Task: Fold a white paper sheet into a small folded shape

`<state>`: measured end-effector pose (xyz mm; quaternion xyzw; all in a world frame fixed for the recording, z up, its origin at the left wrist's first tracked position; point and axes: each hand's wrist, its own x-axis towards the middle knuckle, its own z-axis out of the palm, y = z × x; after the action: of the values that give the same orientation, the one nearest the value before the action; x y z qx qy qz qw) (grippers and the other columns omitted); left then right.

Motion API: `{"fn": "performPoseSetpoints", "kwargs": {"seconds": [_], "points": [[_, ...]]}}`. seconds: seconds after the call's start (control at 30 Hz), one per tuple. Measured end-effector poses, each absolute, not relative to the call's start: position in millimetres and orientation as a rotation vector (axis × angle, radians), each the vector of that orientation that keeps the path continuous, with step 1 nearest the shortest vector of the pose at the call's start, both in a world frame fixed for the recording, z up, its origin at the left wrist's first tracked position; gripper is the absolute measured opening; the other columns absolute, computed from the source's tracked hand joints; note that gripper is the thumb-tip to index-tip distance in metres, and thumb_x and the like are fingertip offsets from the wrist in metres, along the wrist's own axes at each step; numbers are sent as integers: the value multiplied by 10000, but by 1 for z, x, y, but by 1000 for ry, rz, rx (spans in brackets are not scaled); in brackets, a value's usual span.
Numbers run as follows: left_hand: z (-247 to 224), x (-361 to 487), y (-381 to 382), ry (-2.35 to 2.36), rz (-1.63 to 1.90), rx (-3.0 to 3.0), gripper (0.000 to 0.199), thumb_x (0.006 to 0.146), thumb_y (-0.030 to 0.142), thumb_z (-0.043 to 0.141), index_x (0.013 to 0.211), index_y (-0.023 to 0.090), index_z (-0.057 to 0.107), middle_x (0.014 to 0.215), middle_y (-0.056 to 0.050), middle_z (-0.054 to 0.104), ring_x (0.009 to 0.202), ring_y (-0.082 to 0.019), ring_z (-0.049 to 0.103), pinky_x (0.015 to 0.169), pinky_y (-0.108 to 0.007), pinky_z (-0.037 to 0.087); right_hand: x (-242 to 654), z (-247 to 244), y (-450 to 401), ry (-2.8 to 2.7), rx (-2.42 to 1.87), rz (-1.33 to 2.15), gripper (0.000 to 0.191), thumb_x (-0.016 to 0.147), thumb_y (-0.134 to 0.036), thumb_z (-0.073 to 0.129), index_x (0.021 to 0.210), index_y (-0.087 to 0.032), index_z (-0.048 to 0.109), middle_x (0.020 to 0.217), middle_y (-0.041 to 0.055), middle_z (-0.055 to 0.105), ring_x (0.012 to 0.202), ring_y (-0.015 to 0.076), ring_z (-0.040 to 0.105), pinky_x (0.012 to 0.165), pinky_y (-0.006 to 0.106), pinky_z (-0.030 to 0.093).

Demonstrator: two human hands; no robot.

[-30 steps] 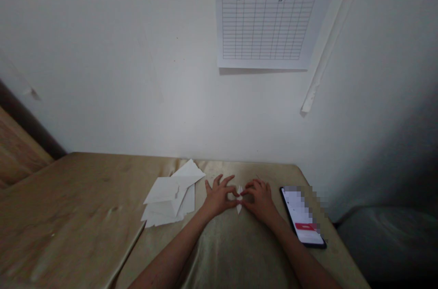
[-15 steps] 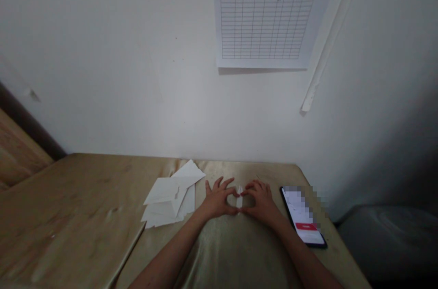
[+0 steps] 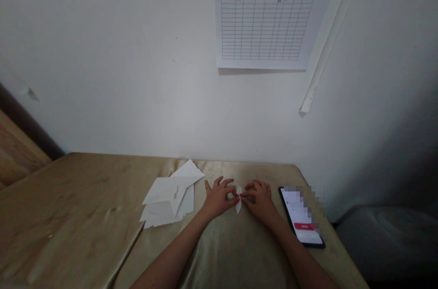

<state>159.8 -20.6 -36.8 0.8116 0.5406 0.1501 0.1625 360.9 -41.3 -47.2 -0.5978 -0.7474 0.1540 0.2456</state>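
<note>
A small, narrow piece of folded white paper point(image 3: 238, 208) stands between my two hands, its ends showing above and below my fingertips. My left hand point(image 3: 219, 198) pinches its left side with thumb and index finger, the other fingers spread away. From the right, my right hand point(image 3: 260, 198) pinches the same paper with thumb and forefinger, its other fingers raised. The fingertips of both hands nearly meet at the paper's middle. The exact folds are too small to make out.
Left of my hands, several loose white sheets point(image 3: 162, 191) lie overlapping on the tan covered table point(image 3: 85, 198). A phone point(image 3: 303, 220) with a lit screen lies by the right edge. Behind rises a white wall with a printed table sheet point(image 3: 267, 63) stuck on it.
My thumbs have moved up from the paper's lower end to its middle, closing toward the index fingers. The paper's lower tip now shows. The sheets and phone stay in place.
</note>
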Motion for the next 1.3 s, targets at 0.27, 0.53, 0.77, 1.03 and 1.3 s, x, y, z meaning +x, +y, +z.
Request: {"fn": "performPoseSetpoints", "kwargs": {"seconds": [0.27, 0.53, 0.77, 1.03, 1.3], "points": [[-39, 164, -19, 1540, 451, 2319, 224, 773, 463, 775, 956, 356, 704, 1491, 46, 503, 1454, -373, 266, 1075, -819, -4, 355, -52, -40, -2005, -1660, 383, 120, 856, -328, 670, 928, -346, 764, 1180, 30, 631, 1280, 269, 429, 1150, 551, 125], [-31, 159, -21, 1468, 282, 2334, 504, 655, 561, 829, 1095, 376, 666, 1572, 23, 400, 1491, -411, 185, 1077, -821, -10, 357, -51, -36, -2054, -1675, 342, 126, 832, -341, 698, 935, -349, 770, 1164, 33, 648, 1219, 258, 479, 1103, 492, 222], [-34, 154, -22, 1407, 258, 2370, 675, 589, 609, 844, 1182, 377, 621, 1606, 1, 350, 1502, -429, 159, 1075, -825, -29, 358, -54, -37, -2017, -1658, 378, 123, 833, -333, 701, 933, -354, 768, 1163, 23, 648, 1227, 250, 477, 1123, 495, 186], [-36, 148, -21, 1350, 328, 2392, 584, 623, 656, 808, 1121, 389, 662, 1587, 18, 389, 1491, -398, 221, 1120, -777, -29, 362, -54, -36, -2000, -1643, 418, 105, 853, -340, 682, 913, -351, 768, 1165, 14, 662, 1242, 262, 471, 1137, 540, 137], [-47, 157, -17, 1460, 461, 2371, 156, 888, 466, 660, 993, 358, 697, 1499, 55, 506, 1447, -327, 314, 1113, -778, 30, 365, -54, -35, -1983, -1612, 426, 107, 865, -333, 667, 871, -340, 773, 1159, 7, 685, 1223, 259, 487, 1128, 530, 153]]}}
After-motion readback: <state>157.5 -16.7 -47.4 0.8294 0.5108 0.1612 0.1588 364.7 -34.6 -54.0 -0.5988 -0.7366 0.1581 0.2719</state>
